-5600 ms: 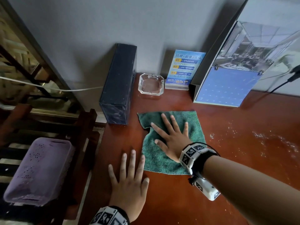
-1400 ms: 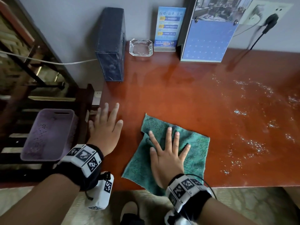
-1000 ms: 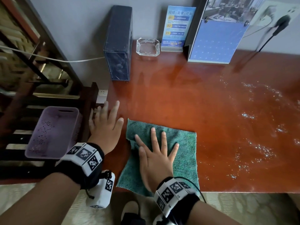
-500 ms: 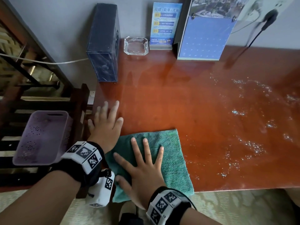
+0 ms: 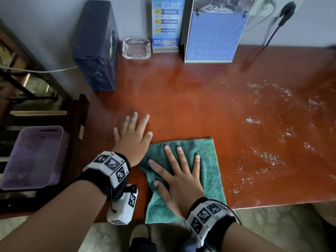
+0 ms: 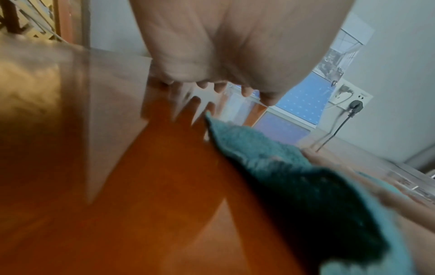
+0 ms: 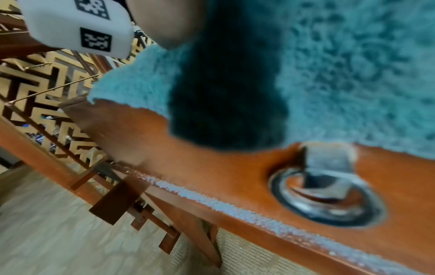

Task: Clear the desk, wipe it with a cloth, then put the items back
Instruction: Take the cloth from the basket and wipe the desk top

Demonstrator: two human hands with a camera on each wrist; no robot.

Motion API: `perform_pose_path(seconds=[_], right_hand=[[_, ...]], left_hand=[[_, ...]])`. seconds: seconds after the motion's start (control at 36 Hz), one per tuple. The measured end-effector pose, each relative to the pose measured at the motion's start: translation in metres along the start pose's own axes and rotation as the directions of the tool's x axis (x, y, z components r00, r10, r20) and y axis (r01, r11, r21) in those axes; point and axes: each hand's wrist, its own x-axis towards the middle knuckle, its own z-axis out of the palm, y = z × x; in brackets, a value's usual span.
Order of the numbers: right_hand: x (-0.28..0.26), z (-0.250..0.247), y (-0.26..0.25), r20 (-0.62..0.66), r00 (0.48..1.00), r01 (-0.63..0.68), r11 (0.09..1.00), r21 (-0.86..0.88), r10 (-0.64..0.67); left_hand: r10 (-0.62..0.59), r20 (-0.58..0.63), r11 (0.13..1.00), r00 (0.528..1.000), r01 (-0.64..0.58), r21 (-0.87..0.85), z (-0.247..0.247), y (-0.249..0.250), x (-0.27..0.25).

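I see the desk (image 5: 181, 99) as glossy reddish wood, droplet-speckled at frame right. The cloth (image 5: 209, 160) looks nappy green terry. Upper centre, the ashtray (image 5: 136, 48) is clear glass; the basket (image 5: 32, 157) at left, matt lilac plastic.

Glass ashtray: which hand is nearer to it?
Left. The left hand lies flat on the desk in front of the ashtray; the right hand presses the green cloth at the near edge, farther away.

The right hand (image 5: 180, 180) lies flat over the cloth (image 5: 209, 160), hiding its middle. Up top the calendar (image 5: 211, 37) is cut off, and the sign (image 5: 166, 24) has print too small to read. The counter (image 5: 200, 99) runs out of frame rightward. The left wrist view is smeared, with the left hand (image 6: 235, 46) showing only fingertips past its palm.
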Motion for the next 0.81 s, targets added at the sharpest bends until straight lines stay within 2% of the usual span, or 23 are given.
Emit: perform_pose_path(seconds=[0.31,0.58,0.69,0.81], right_hand=[[-0.009,-0.003,0.036,-0.025,0.992,-0.122,0.992,-0.022,0.121],[-0.021,-0.008,0.066,0.001,0.991,-0.13,0.991,-0.032,0.131],[-0.028,-0.012,0.083,0.025,0.992,-0.12,0.992,-0.04,0.121],[-0.03,-0.016,0.097,0.052,0.992,-0.11,0.992,-0.061,0.114]], left_hand=[[0.042,-0.003,0.998,0.999,-0.042,0.036,0.01,0.025,0.004],[0.135,-0.022,0.969,0.991,-0.128,0.21,0.019,0.043,0.012],[0.108,-0.001,0.973,0.994,-0.105,0.205,0.024,0.054,0.015],[0.142,-0.005,0.978,0.99,-0.14,0.158,0.028,0.067,0.018]])
